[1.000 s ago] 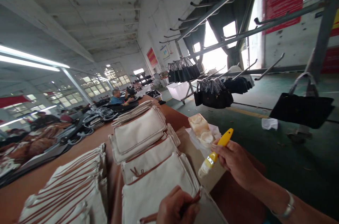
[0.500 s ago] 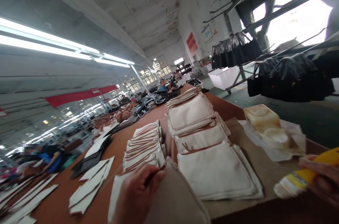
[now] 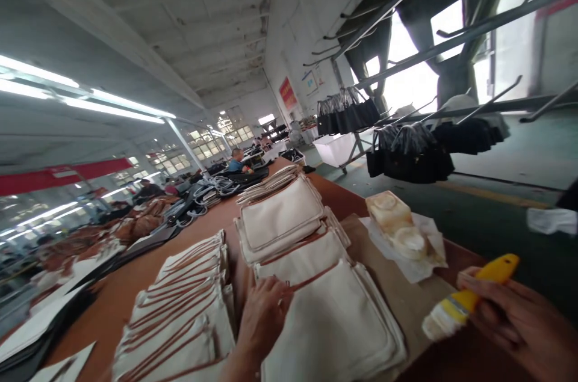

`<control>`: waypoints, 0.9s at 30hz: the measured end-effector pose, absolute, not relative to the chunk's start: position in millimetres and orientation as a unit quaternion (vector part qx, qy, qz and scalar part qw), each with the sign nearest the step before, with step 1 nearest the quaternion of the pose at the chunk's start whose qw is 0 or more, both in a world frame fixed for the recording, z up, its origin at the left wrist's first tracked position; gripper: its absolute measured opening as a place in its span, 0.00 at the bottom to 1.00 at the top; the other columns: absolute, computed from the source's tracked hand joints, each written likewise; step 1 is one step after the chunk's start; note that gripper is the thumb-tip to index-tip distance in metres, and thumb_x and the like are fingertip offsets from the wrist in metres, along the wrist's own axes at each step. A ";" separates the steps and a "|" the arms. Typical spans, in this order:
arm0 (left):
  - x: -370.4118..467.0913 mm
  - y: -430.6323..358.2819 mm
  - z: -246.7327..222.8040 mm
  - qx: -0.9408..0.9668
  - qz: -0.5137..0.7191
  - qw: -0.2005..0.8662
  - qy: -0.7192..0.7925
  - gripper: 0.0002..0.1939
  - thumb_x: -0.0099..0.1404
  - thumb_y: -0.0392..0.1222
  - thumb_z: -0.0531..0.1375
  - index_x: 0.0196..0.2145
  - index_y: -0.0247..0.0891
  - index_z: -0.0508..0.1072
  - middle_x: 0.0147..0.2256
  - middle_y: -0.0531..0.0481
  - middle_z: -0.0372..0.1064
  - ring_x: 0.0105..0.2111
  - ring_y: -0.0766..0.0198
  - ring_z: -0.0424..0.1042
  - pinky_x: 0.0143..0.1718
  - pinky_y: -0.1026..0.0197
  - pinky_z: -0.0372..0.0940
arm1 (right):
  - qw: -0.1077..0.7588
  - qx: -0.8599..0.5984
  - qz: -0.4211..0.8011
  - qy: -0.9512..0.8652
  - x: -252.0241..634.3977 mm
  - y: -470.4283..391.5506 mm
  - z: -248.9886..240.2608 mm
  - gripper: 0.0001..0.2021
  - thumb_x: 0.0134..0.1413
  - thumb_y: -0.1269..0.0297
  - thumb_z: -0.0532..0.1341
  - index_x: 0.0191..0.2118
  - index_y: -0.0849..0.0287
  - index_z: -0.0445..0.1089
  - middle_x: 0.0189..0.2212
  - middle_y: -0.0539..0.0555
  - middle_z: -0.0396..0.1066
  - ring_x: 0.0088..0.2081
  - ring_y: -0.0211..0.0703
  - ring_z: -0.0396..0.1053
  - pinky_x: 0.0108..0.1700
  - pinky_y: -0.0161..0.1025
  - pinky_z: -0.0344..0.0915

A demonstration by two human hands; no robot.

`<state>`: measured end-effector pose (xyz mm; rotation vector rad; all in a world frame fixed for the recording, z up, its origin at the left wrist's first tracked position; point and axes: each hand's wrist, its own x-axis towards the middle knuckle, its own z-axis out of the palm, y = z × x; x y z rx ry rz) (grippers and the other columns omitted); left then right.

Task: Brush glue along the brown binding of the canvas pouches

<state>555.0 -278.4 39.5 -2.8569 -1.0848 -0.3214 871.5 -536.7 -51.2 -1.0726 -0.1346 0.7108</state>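
My right hand (image 3: pixel 510 316) holds a paintbrush (image 3: pixel 490 280) with a yellow handle, its pale, coated bristles pointing left and down over the brown table edge. At the upper left corner of a cream panel (image 3: pixel 334 322), my left hand (image 3: pixel 266 313) has its fingers curled and pressed together on the edge; its thumb is mostly hidden. That panel lies on top of a stack of stitched-edge panels. Behind it overlap further cream panels (image 3: pixel 282 213). Left of my left hand is a fanned row of cream pieces (image 3: pixel 176 304) with brown edges.
A glue-stained plastic container (image 3: pixel 391 213) rests on white paper (image 3: pixel 436 249) at the table's right side. Black bags (image 3: pixel 410 156) hang from a metal rack beyond it. Dark and white sheets (image 3: pixel 36 316) lie at left. A person (image 3: pixel 237 160) sits farther along the table.
My left hand has moved from a lifted cream piece to the stacked panel's upper corner. The view has swung right, and the brush in my right hand now shows more fully.
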 end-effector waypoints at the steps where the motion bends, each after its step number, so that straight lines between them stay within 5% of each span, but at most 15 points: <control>1: 583.0 -283.3 29.2 -0.932 -0.101 0.014 -0.347 0.12 0.68 0.45 0.52 0.38 0.43 0.74 0.40 0.47 0.71 0.44 0.57 0.67 0.45 0.57 0.59 | 0.802 -0.484 0.346 -0.055 868.6 -536.2 -44.5 0.17 0.41 0.53 0.73 0.24 0.57 0.66 0.15 0.46 0.53 0.14 0.31 0.48 0.15 0.31 0.46; 9: 690.9 -266.7 -12.1 -0.910 -0.070 -0.062 -0.404 0.13 0.64 0.46 0.54 0.36 0.37 0.75 0.37 0.44 0.72 0.40 0.55 0.69 0.40 0.58 0.58 | 0.802 -0.463 0.377 -0.025 867.5 -537.8 -42.8 0.20 0.37 0.49 0.74 0.27 0.59 0.70 0.14 0.44 0.52 0.16 0.29 0.45 0.16 0.27 0.42; 18: 690.9 -298.0 14.7 -0.906 0.022 -0.247 -0.343 0.12 0.59 0.44 0.55 0.30 0.36 0.77 0.26 0.55 0.71 0.27 0.65 0.67 0.29 0.65 0.57 | 0.831 -0.426 0.348 -0.087 876.3 -520.0 -37.8 0.15 0.50 0.53 0.69 0.33 0.60 0.70 0.16 0.43 0.53 0.16 0.29 0.45 0.18 0.29 0.43; 27: 673.6 -355.8 43.7 -0.870 -0.014 -0.353 -0.345 0.11 0.53 0.43 0.59 0.33 0.39 0.78 0.27 0.54 0.72 0.30 0.62 0.68 0.33 0.64 0.61 | 0.810 -0.442 0.336 -0.189 852.1 -493.0 3.8 0.16 0.52 0.52 0.66 0.32 0.59 0.63 0.15 0.42 0.52 0.16 0.32 0.46 0.18 0.31 0.43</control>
